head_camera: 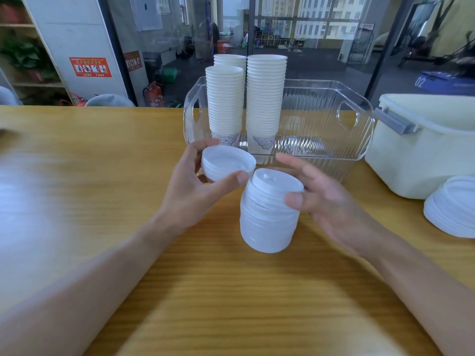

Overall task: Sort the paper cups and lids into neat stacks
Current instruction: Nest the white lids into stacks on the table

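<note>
Lids (227, 163) are being gripped in a short stack by the left hand (195, 181) beside the taller lid stack (268, 214) the right hand (326, 199) is holding above the tabletop (102, 155), evidently for merging, while cup stacks (264, 98) are standing in the clear bin (334, 119).

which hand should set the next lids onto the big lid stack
Left. The left hand already pinches a few lids just beside the top of the tall lid stack, which the right hand is busy steadying.
</note>
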`<state>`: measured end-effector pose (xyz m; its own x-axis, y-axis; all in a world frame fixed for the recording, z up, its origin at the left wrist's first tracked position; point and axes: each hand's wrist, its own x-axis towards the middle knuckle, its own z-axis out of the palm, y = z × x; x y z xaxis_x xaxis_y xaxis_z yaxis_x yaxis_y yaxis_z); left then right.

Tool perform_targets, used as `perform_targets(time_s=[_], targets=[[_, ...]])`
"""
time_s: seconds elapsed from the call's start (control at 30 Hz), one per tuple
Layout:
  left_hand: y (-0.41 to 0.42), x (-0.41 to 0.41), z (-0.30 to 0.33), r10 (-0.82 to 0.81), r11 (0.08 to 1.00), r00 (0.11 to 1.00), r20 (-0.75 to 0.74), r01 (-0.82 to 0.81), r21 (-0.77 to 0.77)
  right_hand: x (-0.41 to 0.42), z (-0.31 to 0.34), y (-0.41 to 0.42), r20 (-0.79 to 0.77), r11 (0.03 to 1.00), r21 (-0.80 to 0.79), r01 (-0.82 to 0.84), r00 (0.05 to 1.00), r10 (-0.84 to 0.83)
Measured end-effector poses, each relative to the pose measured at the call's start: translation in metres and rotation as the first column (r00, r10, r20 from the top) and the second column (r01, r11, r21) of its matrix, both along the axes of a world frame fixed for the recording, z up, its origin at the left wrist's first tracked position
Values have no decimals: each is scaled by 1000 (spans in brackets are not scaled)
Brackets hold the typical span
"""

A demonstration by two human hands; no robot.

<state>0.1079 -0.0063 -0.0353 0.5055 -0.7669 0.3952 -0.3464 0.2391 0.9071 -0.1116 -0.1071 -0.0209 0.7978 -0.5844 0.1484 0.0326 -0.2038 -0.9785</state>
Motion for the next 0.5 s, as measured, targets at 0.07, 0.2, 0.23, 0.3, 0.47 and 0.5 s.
perform_targets(time_s=[0.07, 0.2, 0.23, 0.3, 0.47, 0.5], targets=[[0, 0, 0, 4, 1000, 1000, -2, -4, 6, 5, -3, 11, -26, 987, -95, 131, 991, -134], [0, -3, 1, 1, 1000, 1000, -25, -1, 1, 8, -6, 23, -40, 943, -187, 274, 957, -286], [0, -3, 1, 0, 1000, 1000, -29, 0, 0, 8, -5, 23, -27, 938, -188, 293, 953, -303], [0, -3, 2, -2, 1000, 999, -41, 2, 2, 8, -5, 21, 30, 935, -173, 309, 951, -309], [-1, 0, 5, 28, 1000, 995, -91, -28, -3, 5, 0, 14, 137, 981, -90, 172, 978, -159], [-1, 0, 6, 24, 1000, 994, -105, -25, -8, 4, 1, 12, 129, 987, -88, 138, 984, -126]])
